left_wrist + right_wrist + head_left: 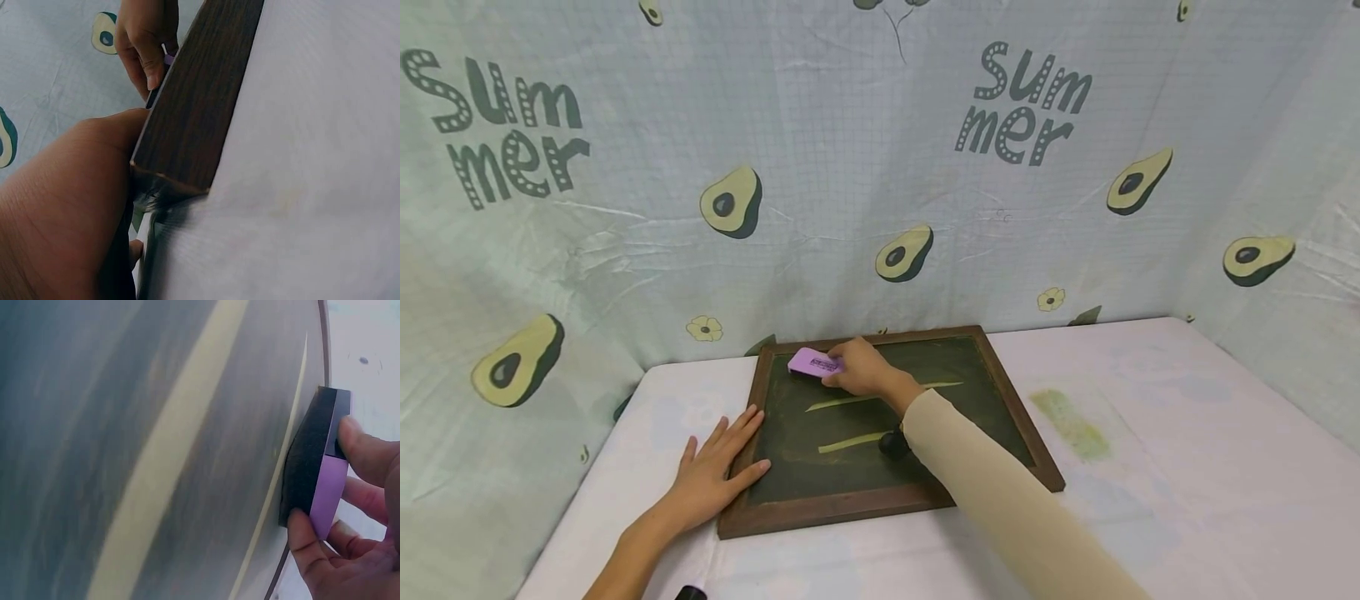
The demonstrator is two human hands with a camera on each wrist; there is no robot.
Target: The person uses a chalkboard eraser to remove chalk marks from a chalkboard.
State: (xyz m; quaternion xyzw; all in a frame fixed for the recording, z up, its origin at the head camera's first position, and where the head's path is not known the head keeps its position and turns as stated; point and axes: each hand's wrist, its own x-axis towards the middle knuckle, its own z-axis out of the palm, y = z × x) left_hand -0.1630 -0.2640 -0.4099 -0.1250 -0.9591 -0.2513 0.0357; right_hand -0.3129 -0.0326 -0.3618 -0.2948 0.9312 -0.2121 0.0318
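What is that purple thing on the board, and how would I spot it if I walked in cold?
Find the wood-framed chalkboard lying flat on the white table. At its far left corner, the right hand grips a chalkboard eraser. It is the only purple thing there, a small block with a dark felt underside pressed to the board, unlike the yellow chalk streaks nearby.

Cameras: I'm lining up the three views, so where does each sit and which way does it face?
Head: above, looking forward and down at the chalkboard; both hands and forearms show.
Left wrist: low along the board's wooden frame; left hand close up, right hand beyond.
Right wrist: close to the board surface, looking at the purple eraser; right fingertips show.
Shared: head and right wrist both show the eraser and the yellow chalk lines.
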